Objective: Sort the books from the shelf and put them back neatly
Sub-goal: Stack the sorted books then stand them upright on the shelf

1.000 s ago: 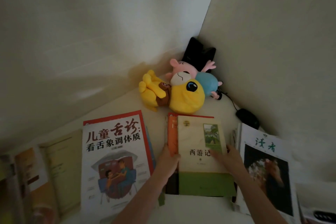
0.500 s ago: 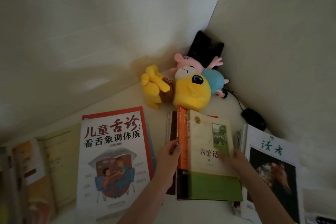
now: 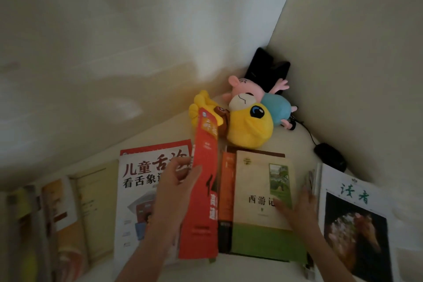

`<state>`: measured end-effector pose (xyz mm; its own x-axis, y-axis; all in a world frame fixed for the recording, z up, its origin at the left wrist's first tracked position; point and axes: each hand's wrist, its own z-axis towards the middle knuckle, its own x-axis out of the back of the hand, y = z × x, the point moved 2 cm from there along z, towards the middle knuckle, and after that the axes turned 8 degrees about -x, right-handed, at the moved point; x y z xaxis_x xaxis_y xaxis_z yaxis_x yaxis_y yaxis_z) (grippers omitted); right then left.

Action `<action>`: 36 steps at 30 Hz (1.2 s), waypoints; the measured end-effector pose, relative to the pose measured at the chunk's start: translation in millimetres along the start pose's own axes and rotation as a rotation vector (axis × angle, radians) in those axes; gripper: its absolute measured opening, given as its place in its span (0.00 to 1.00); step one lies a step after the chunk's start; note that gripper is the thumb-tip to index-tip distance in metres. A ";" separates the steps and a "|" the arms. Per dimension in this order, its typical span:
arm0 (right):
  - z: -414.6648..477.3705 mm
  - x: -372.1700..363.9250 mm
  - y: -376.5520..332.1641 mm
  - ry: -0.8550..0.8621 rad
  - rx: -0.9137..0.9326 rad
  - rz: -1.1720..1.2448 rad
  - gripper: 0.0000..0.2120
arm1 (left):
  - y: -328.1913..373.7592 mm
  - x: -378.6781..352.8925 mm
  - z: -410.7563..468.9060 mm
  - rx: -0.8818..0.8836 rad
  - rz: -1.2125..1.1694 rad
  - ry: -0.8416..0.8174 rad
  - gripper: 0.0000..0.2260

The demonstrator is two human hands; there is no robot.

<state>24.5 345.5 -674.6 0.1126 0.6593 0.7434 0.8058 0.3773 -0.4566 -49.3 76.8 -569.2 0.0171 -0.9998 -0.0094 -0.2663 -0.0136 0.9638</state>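
Left hand: we grip the red book, raised on edge beside the stack.
Right hand: we rest it flat, outstretched, on the cream-and-green book.
Stack: flat on the worktop, near the plush toys.

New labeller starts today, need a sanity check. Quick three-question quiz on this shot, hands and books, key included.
1. True or false: the left hand grips the red book.
2. The right hand rests flat on: A) the magazine, B) the cream-and-green book, C) the white book.
3. Fill in: the plush toy past the red book's far end is ____ in colour.
Key: 1 true; 2 B; 3 yellow.
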 end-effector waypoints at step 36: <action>-80.1 -62.5 -114.1 -0.298 0.235 0.035 0.14 | -3.0 218.4 -2.5 0.075 -0.238 0.378 0.04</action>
<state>-27.8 209.2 -629.8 -0.0645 0.8217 0.5662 0.6453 0.4672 -0.6045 -42.4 -141.6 -573.5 0.4329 -0.8938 -0.1170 -0.2812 -0.2572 0.9245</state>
